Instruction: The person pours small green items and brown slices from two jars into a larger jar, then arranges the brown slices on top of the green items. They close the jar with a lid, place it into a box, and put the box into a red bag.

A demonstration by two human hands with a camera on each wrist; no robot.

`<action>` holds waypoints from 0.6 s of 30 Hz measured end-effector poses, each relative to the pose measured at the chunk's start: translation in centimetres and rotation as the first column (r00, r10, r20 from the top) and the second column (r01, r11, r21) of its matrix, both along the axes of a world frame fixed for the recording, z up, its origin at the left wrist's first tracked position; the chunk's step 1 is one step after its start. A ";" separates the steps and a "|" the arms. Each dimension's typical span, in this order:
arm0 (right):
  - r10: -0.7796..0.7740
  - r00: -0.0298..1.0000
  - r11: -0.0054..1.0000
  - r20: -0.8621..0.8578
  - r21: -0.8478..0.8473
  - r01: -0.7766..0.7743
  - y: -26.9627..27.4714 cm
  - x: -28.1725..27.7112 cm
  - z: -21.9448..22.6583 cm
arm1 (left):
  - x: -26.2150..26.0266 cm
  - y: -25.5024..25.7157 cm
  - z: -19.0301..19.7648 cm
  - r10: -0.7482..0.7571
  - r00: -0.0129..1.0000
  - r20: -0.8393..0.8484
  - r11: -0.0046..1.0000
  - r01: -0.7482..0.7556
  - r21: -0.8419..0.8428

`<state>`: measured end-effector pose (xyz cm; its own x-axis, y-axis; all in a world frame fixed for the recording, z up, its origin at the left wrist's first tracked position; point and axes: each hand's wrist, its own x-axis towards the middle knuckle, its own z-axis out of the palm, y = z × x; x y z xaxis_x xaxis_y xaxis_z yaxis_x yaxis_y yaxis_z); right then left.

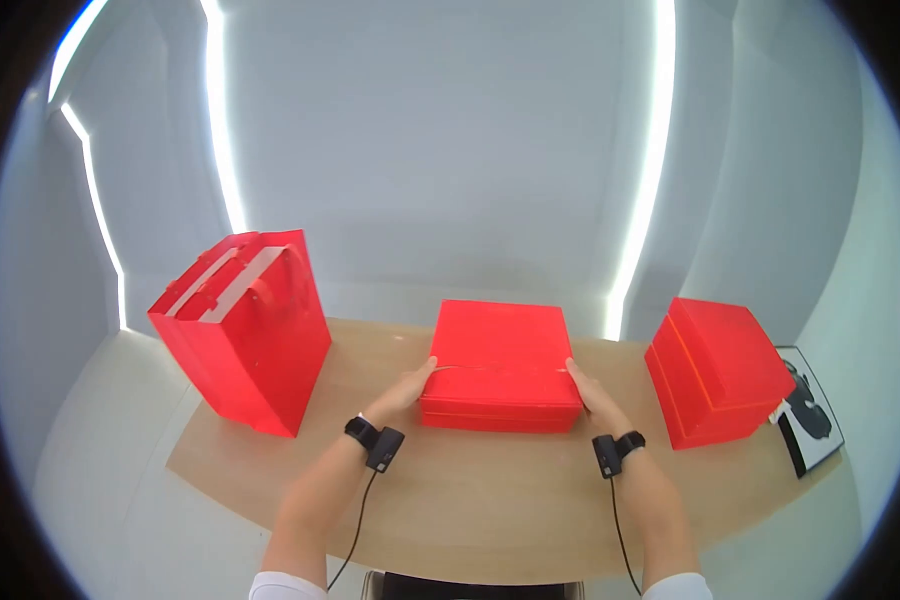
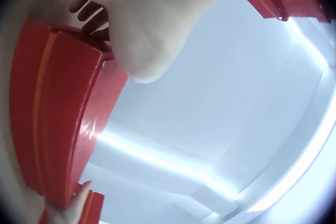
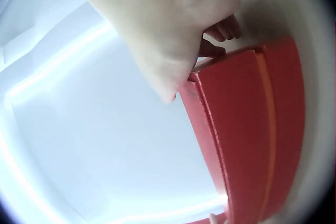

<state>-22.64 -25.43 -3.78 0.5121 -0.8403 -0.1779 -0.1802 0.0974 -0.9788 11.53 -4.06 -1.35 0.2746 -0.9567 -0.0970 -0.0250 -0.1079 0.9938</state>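
A flat red box (image 1: 500, 365) lies on the wooden table (image 1: 470, 500) straight ahead of me. My left hand (image 1: 405, 392) grips its left side, thumb on the top edge. My right hand (image 1: 592, 390) grips the right side the same way. In the left wrist view, the left hand (image 2: 147, 24) has its fingers (image 2: 86, 11) curled against the box (image 2: 58, 113), by the seam under the lid. The right wrist view shows the right hand (image 3: 163, 29) with fingertips (image 3: 223, 29) tucked at the box (image 3: 252, 134) near the lid's edge.
A red paper bag (image 1: 245, 330) with handles stands at the table's left end. A second red box (image 1: 715, 372) sits at the right, tilted, with a black-and-white sheet (image 1: 808, 412) beyond it. White walls with light strips surround the table.
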 end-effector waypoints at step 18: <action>-0.028 0.885 0.890 0.465 0.414 -0.189 6.7 1.0 3.5 | 5.6 4.5 3.8 0.403 0.824 0.399 0.915 -0.373 -0.153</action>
<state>-21.64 -18.77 -0.29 0.6878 -0.6819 -0.2490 0.2387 0.5363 -0.8096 17.18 0.48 2.49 0.6245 -0.7627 0.1685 -0.4049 -0.1316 0.9048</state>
